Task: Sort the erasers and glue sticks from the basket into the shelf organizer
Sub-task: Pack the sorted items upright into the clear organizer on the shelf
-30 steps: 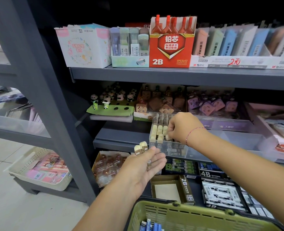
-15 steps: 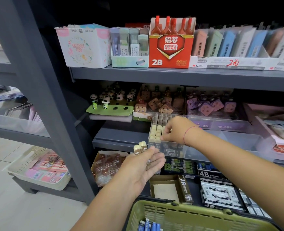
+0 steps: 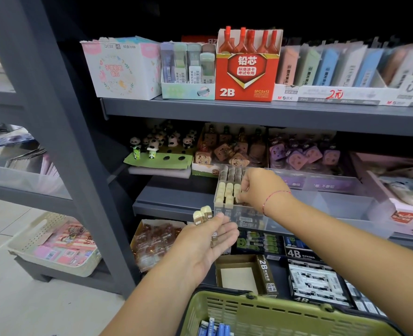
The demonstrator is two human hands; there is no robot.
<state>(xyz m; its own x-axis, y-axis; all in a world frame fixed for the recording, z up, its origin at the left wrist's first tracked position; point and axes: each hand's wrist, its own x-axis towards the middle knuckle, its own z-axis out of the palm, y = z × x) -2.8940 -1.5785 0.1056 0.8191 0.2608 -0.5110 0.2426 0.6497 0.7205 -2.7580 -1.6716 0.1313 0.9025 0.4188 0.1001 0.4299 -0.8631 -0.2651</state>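
Left hand [image 3: 207,241] palm-up, gripping erasers [image 3: 201,215] just below-left of right hand [image 3: 258,187]: ready supply, short reach. Right hand curled down into organizer [image 3: 239,214], fingertips apparently pinching eraser [image 3: 237,194] upright beside filled rows, so it packs tight. Basket [image 3: 249,309] under forearms; blue sticks [image 3: 215,328] inside, likely glue, not yet sorted.

a stationery shop: grey shelves [image 3: 249,112] packed with retail display boxes, a red 2B lead box [image 3: 246,76], handwritten price [image 3: 335,94].

Clear glossy plastic organizer [image 3: 297,215], matt grey metal shelf [image 3: 249,112], olive plastic basket [image 3: 261,311]
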